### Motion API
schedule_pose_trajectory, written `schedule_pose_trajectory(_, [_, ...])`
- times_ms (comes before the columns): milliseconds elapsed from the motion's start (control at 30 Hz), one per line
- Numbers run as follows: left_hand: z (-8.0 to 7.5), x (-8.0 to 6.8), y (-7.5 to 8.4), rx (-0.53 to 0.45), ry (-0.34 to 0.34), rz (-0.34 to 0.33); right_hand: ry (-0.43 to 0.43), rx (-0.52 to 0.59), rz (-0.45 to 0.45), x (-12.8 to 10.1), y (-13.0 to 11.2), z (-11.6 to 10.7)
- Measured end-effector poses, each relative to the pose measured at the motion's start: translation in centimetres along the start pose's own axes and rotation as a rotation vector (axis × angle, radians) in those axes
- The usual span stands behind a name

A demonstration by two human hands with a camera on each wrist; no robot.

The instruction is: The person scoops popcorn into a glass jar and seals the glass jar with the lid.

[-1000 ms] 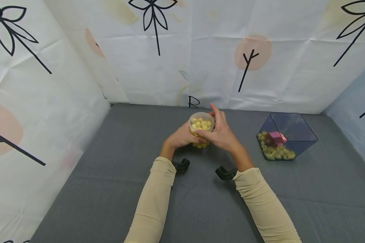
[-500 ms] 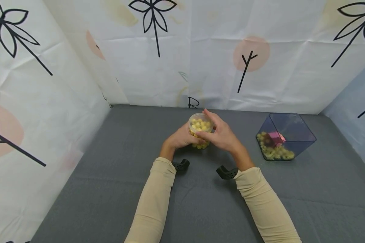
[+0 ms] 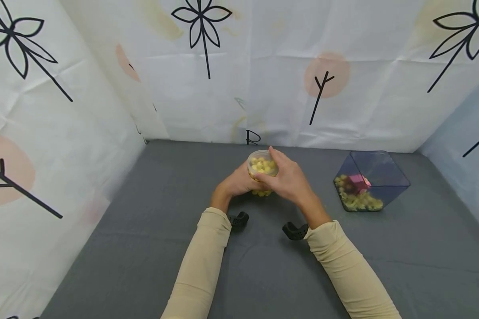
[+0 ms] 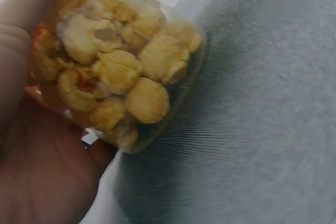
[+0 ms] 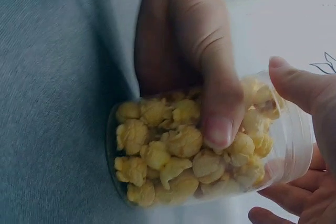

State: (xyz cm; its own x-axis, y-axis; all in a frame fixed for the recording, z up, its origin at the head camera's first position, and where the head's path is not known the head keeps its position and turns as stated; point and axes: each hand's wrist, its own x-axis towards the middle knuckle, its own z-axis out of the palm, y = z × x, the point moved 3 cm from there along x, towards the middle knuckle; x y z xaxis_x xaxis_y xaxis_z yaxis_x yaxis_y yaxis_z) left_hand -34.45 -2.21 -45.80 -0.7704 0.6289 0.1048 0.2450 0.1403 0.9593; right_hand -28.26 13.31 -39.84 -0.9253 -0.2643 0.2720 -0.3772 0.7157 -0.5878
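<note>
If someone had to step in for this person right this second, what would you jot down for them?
Left hand: grips the clear popcorn jar by its side, held up off the grey table.
Right hand: fingers curled over the jar's rim and near side.
Jar: nearly full of yellow popcorn; whether a lid is on cannot be told.
Tilted clear cube bin, on the table to the right: holds more popcorn and a pink scoop-like thing.
Done, by the look of it: jar filled.
Left, likely: close the jar and set it down.
</note>
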Motion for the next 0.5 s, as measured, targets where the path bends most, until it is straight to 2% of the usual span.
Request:
schedule_pose_trajectory(100, [-0.3,0.2,-0.2,-0.005,-0.002,0.003,-0.032,0.000,-0.002,0.3,0.2,0.3])
schedule_pose_trajectory(200, [-0.4,-0.1,-0.5,0.017,-0.001,-0.019,-0.101,0.031,0.030,0.3,0.4,0.7])
schedule_pose_trajectory(300, [-0.4,-0.9,-0.7,0.079,0.016,-0.097,-0.164,0.059,0.056,0.1,0.5,1.0])
schedule_pose_trajectory(433, [-0.7,-2.2,-0.6,0.192,0.061,-0.214,-0.191,0.058,0.047,-0.2,0.7,1.1])
schedule_pose_trajectory(500, [-0.8,-2.8,0.0,0.242,0.074,-0.226,-0.182,0.040,0.040,-0.4,0.8,0.8])
